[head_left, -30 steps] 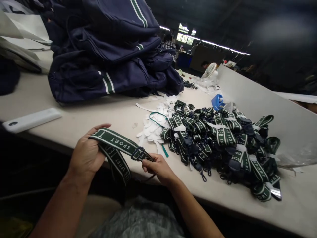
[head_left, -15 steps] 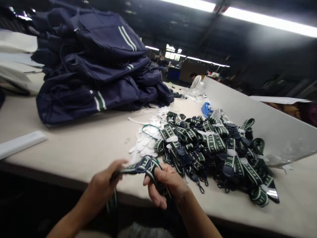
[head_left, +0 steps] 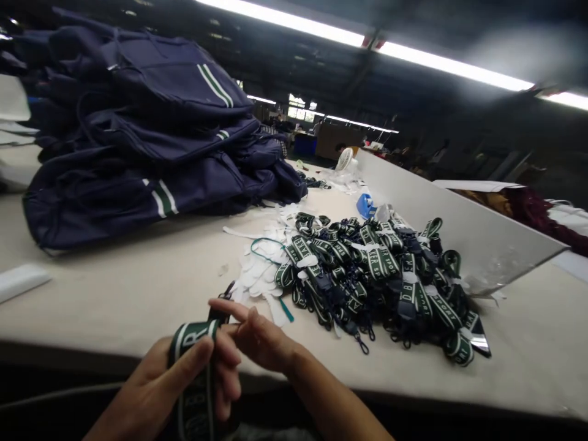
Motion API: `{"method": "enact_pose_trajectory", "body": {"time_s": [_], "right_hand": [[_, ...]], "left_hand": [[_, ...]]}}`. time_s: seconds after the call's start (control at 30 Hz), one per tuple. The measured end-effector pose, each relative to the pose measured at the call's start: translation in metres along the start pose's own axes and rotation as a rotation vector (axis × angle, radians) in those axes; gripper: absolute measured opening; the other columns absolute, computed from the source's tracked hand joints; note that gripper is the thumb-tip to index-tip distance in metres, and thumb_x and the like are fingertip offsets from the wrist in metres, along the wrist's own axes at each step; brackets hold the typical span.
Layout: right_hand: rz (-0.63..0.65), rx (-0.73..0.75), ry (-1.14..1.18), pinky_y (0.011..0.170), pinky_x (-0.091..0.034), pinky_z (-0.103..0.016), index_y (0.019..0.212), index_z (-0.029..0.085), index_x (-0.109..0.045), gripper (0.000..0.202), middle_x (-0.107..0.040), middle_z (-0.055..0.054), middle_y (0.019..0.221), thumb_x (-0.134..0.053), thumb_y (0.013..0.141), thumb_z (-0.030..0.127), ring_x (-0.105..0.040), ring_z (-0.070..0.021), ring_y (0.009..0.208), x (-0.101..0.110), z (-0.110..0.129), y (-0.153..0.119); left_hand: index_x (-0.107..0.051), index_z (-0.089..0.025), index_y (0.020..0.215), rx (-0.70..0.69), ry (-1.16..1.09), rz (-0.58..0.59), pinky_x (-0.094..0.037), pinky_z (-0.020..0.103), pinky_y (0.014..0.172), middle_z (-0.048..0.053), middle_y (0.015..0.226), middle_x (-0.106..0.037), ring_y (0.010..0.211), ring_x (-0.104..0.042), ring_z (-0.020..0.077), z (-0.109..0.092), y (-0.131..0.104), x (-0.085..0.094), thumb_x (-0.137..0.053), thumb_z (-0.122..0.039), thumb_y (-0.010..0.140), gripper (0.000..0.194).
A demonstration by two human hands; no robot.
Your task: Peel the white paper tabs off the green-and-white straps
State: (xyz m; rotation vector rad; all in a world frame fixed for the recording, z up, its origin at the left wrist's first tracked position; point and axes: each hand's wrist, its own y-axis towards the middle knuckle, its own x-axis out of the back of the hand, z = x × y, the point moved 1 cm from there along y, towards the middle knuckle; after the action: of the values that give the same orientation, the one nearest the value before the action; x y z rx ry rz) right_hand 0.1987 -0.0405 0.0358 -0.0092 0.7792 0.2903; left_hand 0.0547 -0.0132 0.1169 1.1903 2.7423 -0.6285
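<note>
The left hand (head_left: 158, 376) clasps a green lettered strap (head_left: 197, 401) by the near edge of the table (head_left: 133, 288), its lower length hanging near-vertical, its dark fitting (head_left: 218, 315) pointing away toward the white pieces (head_left: 255, 272). The right hand (head_left: 264, 343) reaches that fitting; whether it grips, I can't tell.

The webbing strap (head_left: 195, 332) is dark green with white edge stripes and white lettering, a pattern repeated across the bundled straps (head_left: 377, 262). Navy bags (head_left: 114, 199) carry green-and-white stripes. The loose tabs (head_left: 257, 272) are white.
</note>
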Motion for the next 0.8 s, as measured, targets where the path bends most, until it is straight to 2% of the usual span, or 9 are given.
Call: {"method": "enact_pose_trajectory", "body": {"time_s": [0.1,0.13,0.23,0.3,0.37,0.47,0.6,0.7,0.8], "right_hand": [[-0.002,0.065,-0.133,0.101,-0.037,-0.035,0.133,0.022,-0.058,0.068,-0.066,-0.006,0.109,-0.07,0.077,0.06,-0.058,-0.0199,0.105,0.001,-0.002,-0.003],[-0.008,0.079,-0.154,0.101,-0.038,-0.034,0.128,0.021,-0.062,0.059,-0.066,-0.006,0.112,-0.071,0.08,0.054,-0.057,-0.0194,0.107,0.001,-0.001,-0.003],[-0.022,0.051,-0.204,0.087,-0.046,-0.031,0.109,0.017,-0.069,0.038,-0.069,-0.005,0.094,-0.072,0.082,0.043,-0.062,-0.0157,0.087,0.006,-0.002,-0.003],[-0.041,-0.006,-0.252,0.073,-0.049,-0.028,0.103,0.014,-0.07,0.035,-0.068,-0.004,0.082,-0.069,0.084,0.043,-0.061,-0.0131,0.071,0.01,-0.005,-0.002],[-0.078,-0.04,-0.314,0.061,-0.049,-0.025,0.107,0.015,-0.069,0.037,-0.069,-0.005,0.083,-0.066,0.086,0.046,-0.061,-0.012,0.064,0.013,-0.009,-0.001],[-0.131,-0.027,-0.406,0.057,-0.049,-0.021,0.11,0.017,-0.07,0.039,-0.071,-0.007,0.089,-0.064,0.086,0.047,-0.065,-0.0124,0.066,0.016,-0.018,0.004],[-0.22,0.006,-0.413,0.055,-0.047,-0.018,0.108,0.018,-0.071,0.037,-0.072,-0.007,0.092,-0.064,0.086,0.047,-0.069,-0.0139,0.071,0.015,-0.025,0.009],[-0.226,0.011,-0.362,0.054,-0.047,-0.019,0.106,0.019,-0.071,0.034,-0.073,-0.007,0.094,-0.065,0.086,0.046,-0.069,-0.0137,0.068,0.012,-0.025,0.009],[-0.225,0.018,-0.316,0.063,-0.051,-0.024,0.101,0.018,-0.073,0.03,-0.073,-0.005,0.091,-0.069,0.082,0.042,-0.067,-0.0133,0.064,0.007,-0.021,0.007]], "left_hand": [[-0.068,-0.015,0.07,-0.064,-0.119,0.095,-0.044,0.022,0.035,0.008,0.049,-0.064,0.035,-0.056,0.0167,-0.008,0.012,0.01,-0.066,-0.07,0.071,0.056],[-0.068,-0.015,0.072,-0.098,-0.188,0.078,-0.043,0.02,0.034,0.005,0.047,-0.061,0.033,-0.053,0.0141,-0.01,0.016,0.015,-0.064,-0.068,0.074,0.054],[-0.066,-0.011,0.079,-0.154,-0.464,-0.038,-0.044,0.015,0.036,0.001,0.051,-0.057,0.035,-0.05,0.0071,-0.015,0.026,0.034,-0.048,-0.055,0.092,0.049],[-0.064,-0.007,0.083,-0.179,-0.679,-0.103,-0.045,0.012,0.038,0.001,0.056,-0.056,0.038,-0.05,0.0047,-0.021,0.028,0.043,-0.035,-0.043,0.1,0.049],[-0.06,-0.005,0.089,-0.196,-0.882,-0.134,-0.047,0.011,0.041,0.002,0.061,-0.057,0.042,-0.053,0.0041,-0.026,0.028,0.046,-0.029,-0.035,0.102,0.045],[-0.056,-0.004,0.101,-0.177,-1.069,-0.125,-0.053,0.012,0.049,0.006,0.07,-0.061,0.051,-0.06,0.006,-0.032,0.027,0.043,-0.028,-0.026,0.102,0.035],[-0.051,-0.005,0.112,-0.149,-1.138,-0.093,-0.059,0.017,0.058,0.008,0.075,-0.065,0.059,-0.066,0.0092,-0.04,0.025,0.032,-0.028,-0.022,0.102,0.031],[-0.051,-0.006,0.113,-0.117,-1.142,-0.087,-0.06,0.018,0.057,0.008,0.076,-0.066,0.058,-0.067,0.0101,-0.048,0.021,0.021,-0.029,-0.024,0.102,0.031],[-0.054,-0.006,0.108,-0.108,-1.124,-0.146,-0.058,0.016,0.053,0.008,0.074,-0.067,0.054,-0.066,0.0096,-0.057,0.016,0.012,-0.03,-0.023,0.102,0.03]]}}
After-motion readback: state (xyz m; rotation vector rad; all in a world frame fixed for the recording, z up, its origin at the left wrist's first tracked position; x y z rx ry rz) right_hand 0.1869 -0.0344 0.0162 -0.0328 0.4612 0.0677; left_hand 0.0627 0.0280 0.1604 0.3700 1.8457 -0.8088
